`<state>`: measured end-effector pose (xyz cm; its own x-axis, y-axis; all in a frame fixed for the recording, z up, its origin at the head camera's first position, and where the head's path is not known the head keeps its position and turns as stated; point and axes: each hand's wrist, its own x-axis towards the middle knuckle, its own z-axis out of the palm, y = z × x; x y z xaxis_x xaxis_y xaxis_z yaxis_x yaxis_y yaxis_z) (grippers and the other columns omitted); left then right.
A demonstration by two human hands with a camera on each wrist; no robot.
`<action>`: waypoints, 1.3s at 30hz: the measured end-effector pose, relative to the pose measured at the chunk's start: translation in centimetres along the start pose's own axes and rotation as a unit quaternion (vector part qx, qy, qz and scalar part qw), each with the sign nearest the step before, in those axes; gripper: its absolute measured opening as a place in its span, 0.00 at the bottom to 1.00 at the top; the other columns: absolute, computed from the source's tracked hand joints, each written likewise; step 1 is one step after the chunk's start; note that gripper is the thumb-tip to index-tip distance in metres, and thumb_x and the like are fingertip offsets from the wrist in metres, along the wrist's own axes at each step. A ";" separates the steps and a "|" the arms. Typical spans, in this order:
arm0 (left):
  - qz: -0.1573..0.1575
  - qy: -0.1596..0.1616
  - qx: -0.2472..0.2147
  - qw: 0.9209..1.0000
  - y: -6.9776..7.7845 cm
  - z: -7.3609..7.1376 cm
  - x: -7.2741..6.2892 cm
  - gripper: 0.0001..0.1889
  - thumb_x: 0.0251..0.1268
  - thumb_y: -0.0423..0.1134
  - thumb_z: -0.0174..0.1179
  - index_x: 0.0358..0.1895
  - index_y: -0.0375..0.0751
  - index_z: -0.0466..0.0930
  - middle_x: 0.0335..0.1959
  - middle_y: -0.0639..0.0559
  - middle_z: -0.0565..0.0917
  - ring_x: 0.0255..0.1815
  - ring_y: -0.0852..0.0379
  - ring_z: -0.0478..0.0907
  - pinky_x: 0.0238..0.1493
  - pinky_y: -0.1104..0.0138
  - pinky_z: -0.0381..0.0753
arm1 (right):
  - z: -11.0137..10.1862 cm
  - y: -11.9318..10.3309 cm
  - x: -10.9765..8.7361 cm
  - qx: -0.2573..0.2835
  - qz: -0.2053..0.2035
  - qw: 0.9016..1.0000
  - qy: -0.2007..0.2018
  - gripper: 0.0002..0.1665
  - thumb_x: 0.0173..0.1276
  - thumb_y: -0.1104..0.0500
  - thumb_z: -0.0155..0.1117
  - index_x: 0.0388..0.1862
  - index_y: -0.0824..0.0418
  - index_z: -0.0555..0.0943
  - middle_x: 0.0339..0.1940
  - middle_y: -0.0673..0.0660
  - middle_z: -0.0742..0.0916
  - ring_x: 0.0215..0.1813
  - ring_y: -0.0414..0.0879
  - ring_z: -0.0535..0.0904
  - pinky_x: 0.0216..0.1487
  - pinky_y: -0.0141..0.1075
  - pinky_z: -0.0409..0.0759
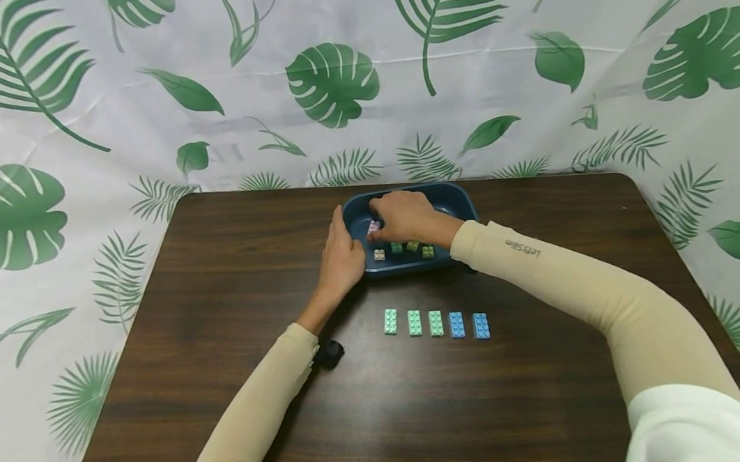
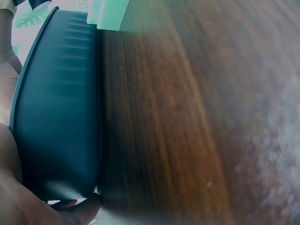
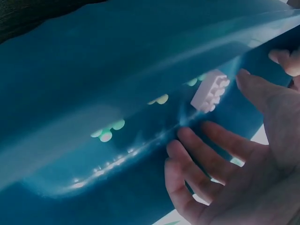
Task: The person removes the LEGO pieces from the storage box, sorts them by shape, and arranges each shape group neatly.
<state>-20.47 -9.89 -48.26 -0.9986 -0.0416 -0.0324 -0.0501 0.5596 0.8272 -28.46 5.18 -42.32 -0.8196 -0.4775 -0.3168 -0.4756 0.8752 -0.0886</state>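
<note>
A dark blue tray (image 1: pixel 410 269) stands near the table's back edge. My left hand (image 1: pixel 343 260) holds its left end, fingers along the outer wall and the thumb at the rim. Inside the tray, my right hand (image 1: pixel 407 218) reaches toward a pale pink toy brick (image 3: pixel 211 91). In the right wrist view the thumb and fingers stand spread around that brick, with a gap to it. Other small bricks lie along the tray's near side: a beige brick (image 1: pixel 379 255), a green brick (image 1: pixel 397 248) and yellowish ones, partly hidden in the right wrist view.
In front of the tray, a row of bricks lies on the dark wooden table (image 1: pixel 224 322): light green ones at left, such as this green brick (image 1: pixel 390 322), then two blue, including the rightmost blue brick (image 1: pixel 481 326). Behind the table hangs a leaf-patterned cloth (image 1: pixel 245 126).
</note>
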 end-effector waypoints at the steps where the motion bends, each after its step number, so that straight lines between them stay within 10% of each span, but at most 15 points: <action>1: 0.001 0.002 0.003 1.000 0.0 0.0 0.0 0.40 0.77 0.31 0.44 0.88 0.41 0.40 0.88 0.40 0.52 0.83 0.38 0.61 0.80 0.43 0.65 | 0.0 0.0 0.0 -0.005 -0.002 1.000 0.003 0.41 0.70 0.30 0.68 0.73 0.52 0.78 0.54 0.52 0.89 0.51 0.50 0.86 0.46 0.48 0.86; 23: -0.007 0.008 0.014 1.000 0.0 0.1 0.0 0.40 0.78 0.32 0.45 0.88 0.43 0.41 0.88 0.42 0.53 0.77 0.36 0.69 0.77 0.41 0.68 | 0.4 0.0 -0.4 -0.030 -0.020 0.999 0.034 0.21 0.73 0.40 0.71 0.52 0.53 0.85 0.37 0.52 0.87 0.37 0.48 0.84 0.35 0.44 0.82; 39: 0.003 0.001 0.007 1.000 0.0 0.2 -0.2 0.40 0.78 0.32 0.44 0.88 0.42 0.38 0.89 0.43 0.50 0.80 0.38 0.66 0.78 0.43 0.68 | -2.1 2.3 -7.9 -0.026 -0.042 0.992 0.115 0.21 0.66 0.45 0.76 0.49 0.58 0.86 0.36 0.54 0.89 0.33 0.48 0.84 0.33 0.43 0.83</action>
<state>-20.26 -9.74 -48.35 -0.9989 -0.0398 -0.0251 -0.0434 0.5710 0.8198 -23.74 10.84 -38.04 -0.8242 -0.5596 -0.0866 -0.5570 0.8287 -0.0543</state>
